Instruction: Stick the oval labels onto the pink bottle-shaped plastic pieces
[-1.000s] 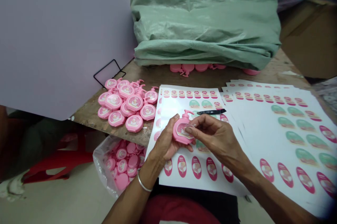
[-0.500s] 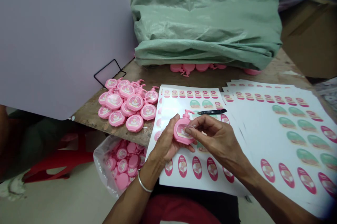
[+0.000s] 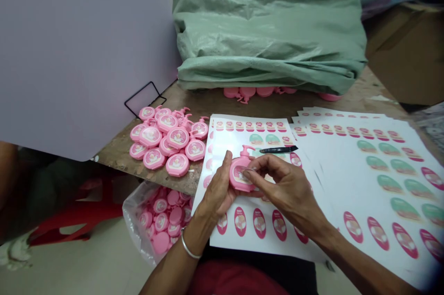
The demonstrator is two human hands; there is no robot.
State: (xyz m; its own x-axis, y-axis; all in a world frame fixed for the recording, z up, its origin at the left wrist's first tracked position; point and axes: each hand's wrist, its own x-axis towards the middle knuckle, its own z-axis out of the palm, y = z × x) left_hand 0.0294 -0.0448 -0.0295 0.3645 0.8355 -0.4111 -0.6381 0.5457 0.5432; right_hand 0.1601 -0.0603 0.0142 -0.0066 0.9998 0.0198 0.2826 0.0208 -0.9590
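My left hand (image 3: 215,188) cradles a small pink toy pump bottle (image 3: 239,185), its pump upright and its round front facing me. My right hand (image 3: 282,184) is at the bottle's front, thumb and index finger pinched at a small picture sticker (image 3: 239,174). The fingertips cover part of that sticker, so I cannot tell how much of it lies flat. Beneath both hands is a sticker sheet (image 3: 231,235) printed with pink ovals and green shapes. Just beyond the right hand, black tweezers (image 3: 279,150) rest on this sheet.
Left on the table (image 3: 118,154) is a pile of labelled pink bottles (image 3: 168,140). A plastic bag (image 3: 133,214) of pink bottles hangs below the edge. More sticker sheets (image 3: 347,161) lie right. A green sack (image 3: 270,31) stands behind, with pink bottles under its fold. A grey panel (image 3: 79,54) blocks the left.
Both hands stay on the bottle with only slight shifts. The right fingers keep their pinch at the sticker, and the view has moved a little.
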